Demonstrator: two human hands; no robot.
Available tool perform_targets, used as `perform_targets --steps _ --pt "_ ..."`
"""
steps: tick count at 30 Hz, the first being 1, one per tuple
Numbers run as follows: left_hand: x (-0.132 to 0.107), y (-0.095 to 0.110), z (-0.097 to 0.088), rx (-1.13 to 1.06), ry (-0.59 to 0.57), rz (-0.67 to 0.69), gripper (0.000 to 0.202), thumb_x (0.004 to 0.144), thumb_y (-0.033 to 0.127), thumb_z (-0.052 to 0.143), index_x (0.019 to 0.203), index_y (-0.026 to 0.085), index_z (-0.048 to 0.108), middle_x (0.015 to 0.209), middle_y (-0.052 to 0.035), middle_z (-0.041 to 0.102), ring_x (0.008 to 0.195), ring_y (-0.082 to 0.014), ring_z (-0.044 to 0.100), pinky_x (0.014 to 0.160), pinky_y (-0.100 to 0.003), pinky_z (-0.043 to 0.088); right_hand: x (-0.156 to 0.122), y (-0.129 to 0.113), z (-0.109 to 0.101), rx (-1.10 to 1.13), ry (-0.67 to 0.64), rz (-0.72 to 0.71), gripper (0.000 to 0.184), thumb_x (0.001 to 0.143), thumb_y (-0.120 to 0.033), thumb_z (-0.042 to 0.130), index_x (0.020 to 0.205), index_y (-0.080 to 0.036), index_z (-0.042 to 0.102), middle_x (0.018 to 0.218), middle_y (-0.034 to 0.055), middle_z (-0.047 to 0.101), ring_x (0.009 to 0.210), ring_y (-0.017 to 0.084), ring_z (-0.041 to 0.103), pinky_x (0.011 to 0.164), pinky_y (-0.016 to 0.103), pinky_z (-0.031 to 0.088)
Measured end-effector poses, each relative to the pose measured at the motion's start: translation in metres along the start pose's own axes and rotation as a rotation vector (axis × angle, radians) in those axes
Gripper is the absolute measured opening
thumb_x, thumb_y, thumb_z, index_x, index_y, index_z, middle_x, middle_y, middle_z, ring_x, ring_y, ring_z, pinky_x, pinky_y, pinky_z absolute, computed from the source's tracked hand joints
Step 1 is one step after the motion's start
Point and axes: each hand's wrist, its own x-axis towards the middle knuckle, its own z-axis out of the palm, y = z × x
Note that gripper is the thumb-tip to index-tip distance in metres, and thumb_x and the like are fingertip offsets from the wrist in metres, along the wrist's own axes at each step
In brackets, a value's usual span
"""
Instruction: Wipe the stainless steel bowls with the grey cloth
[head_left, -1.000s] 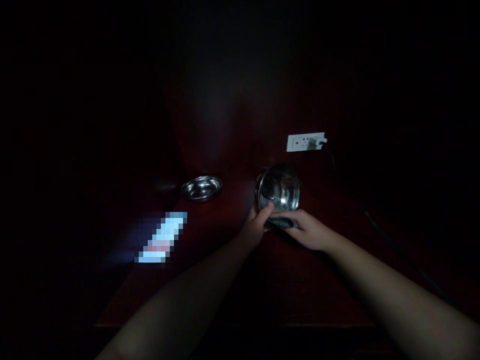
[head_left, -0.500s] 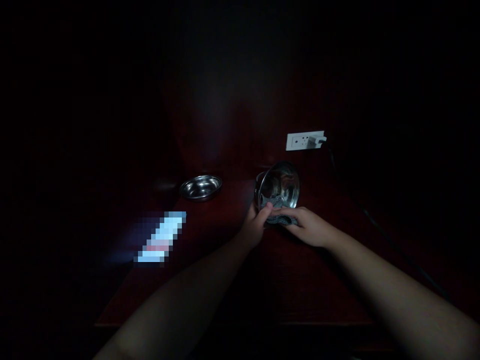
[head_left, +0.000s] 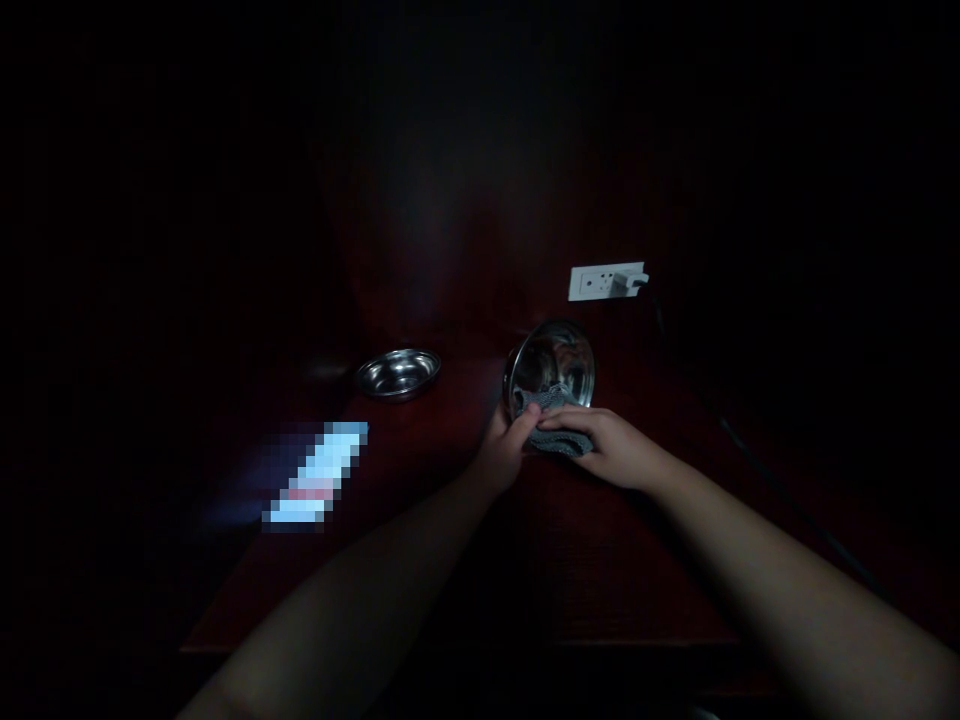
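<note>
A shiny metal bowl (head_left: pixel 568 352) is tilted on its side with its mouth turned toward me. My left hand (head_left: pixel 510 445) grips its left lower rim, thumb on the near side and the other fingers hidden behind it. A grey cloth (head_left: pixel 562 440) lies folded over the bowl's lower rim, partly inside it. My right hand (head_left: pixel 619 450) is closed on the cloth, pressing it against the rim. Whether the bowl touches the table cannot be made out.
A shallow metal dish (head_left: pixel 399 374) stands on the dark red table (head_left: pixel 600 590), left of the bowl. Nearer lies a bright pixelated rectangle (head_left: pixel 319 475). On the back wall is a white socket plate (head_left: pixel 592 283) with a plug; a dark cable (head_left: pixel 780 500) runs down the right side.
The bowl has turned slightly in my hands, and more of the cloth shows below its rim. The whole view has shifted a little.
</note>
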Motion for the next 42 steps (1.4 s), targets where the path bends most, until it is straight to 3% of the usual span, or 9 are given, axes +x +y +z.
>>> perform_targets --steps 13,21,28,36,42 --pt "-0.003 0.004 0.003 -0.011 -0.007 -0.114 0.054 0.071 0.042 0.064 0.118 0.019 0.050 0.117 -0.0093 0.059 0.104 -0.0262 0.057 0.081 -0.039 0.050 0.002 -0.003 -0.002 -0.057 0.029 -0.015 0.045 0.071 -0.004 0.048 0.110 -0.024 0.059 0.107 0.0069 0.057 0.101 0.021 0.053 0.090 0.040 0.043" --pt "-0.004 0.004 0.003 0.033 -0.012 -0.087 0.055 0.073 0.042 0.062 0.121 0.021 0.047 0.116 -0.0093 0.059 0.104 -0.0265 0.057 0.080 -0.041 0.051 0.000 0.002 -0.003 -0.077 0.047 0.016 0.049 0.066 -0.001 0.048 0.109 -0.021 0.059 0.113 0.0073 0.054 0.105 0.021 0.051 0.094 0.038 0.040" --pt "-0.004 0.000 0.000 0.117 -0.003 -0.089 0.054 0.072 0.043 0.062 0.119 0.023 0.044 0.117 -0.0098 0.057 0.091 -0.0232 0.062 0.067 -0.037 0.054 0.001 -0.001 -0.003 -0.064 0.028 0.001 0.034 0.071 -0.006 0.051 0.099 -0.022 0.063 0.099 0.0057 0.060 0.095 0.020 0.055 0.087 0.039 0.044" --pt "-0.006 0.003 0.002 0.054 0.011 -0.071 0.051 0.072 0.041 0.062 0.117 0.022 0.046 0.119 -0.0090 0.057 0.099 -0.0241 0.059 0.074 -0.039 0.053 0.003 -0.007 0.001 -0.003 0.015 -0.019 0.038 0.075 -0.009 0.049 0.109 -0.023 0.060 0.103 0.0073 0.059 0.097 0.022 0.054 0.087 0.041 0.044" --pt "0.001 -0.002 -0.002 -0.008 0.077 0.000 0.049 0.075 0.042 0.059 0.118 0.020 0.050 0.115 -0.0081 0.060 0.111 -0.0221 0.053 0.095 -0.038 0.041 0.001 -0.023 0.020 0.015 0.045 -0.093 0.057 0.080 -0.011 0.042 0.135 -0.023 0.034 0.136 0.0096 0.040 0.125 0.025 0.038 0.102 0.046 0.035"
